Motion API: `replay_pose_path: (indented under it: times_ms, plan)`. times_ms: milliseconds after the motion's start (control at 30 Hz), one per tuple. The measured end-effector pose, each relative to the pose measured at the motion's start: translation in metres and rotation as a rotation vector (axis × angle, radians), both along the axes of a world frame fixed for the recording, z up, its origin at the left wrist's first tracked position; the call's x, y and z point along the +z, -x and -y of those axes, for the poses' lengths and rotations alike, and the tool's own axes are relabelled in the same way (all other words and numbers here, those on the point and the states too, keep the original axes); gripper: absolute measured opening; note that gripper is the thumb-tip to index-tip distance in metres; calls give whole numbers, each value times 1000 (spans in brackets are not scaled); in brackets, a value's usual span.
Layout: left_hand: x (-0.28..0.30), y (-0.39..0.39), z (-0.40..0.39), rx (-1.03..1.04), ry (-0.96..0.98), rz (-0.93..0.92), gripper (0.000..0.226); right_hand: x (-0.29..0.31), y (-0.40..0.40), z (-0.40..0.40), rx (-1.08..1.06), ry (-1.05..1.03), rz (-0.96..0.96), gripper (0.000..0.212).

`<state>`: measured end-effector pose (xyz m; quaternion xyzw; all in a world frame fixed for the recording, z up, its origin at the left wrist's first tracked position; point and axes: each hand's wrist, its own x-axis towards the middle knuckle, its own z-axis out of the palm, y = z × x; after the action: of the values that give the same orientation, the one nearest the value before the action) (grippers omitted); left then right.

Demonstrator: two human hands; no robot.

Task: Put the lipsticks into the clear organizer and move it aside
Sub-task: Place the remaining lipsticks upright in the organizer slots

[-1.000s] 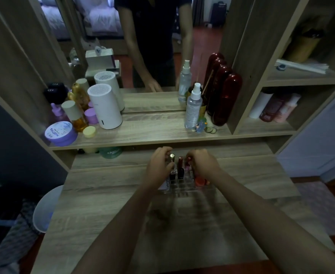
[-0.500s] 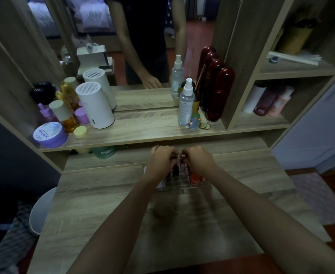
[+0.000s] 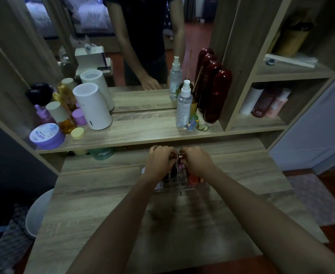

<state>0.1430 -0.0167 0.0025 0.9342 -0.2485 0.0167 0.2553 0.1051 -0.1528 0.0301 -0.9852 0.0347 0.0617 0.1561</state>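
Both hands have slid farther back on the pale wood-grain desk with the clear plastic organizer, now close under the shelf edge. The left hand and right hand curl over its top, knuckles nearly touching, fingers bent around the upright lipsticks; whether they pinch any tube cannot be told. An orange-capped lipstick stands below the right hand.
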Motion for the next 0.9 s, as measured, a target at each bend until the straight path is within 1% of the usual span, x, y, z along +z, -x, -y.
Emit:
replay_pose_path:
  times_ms: [367,733,900]
  plan:
    - [0,2,-2,-21,6,8,16,0,2,2,-17,-1,1,31]
    - [-2,5,-3,-16,35,-13,28,-1,4,5,-3,16,4,35]
    - [4,7,-6,-1,21,-18,35,3,9,4,1,13,13,49]
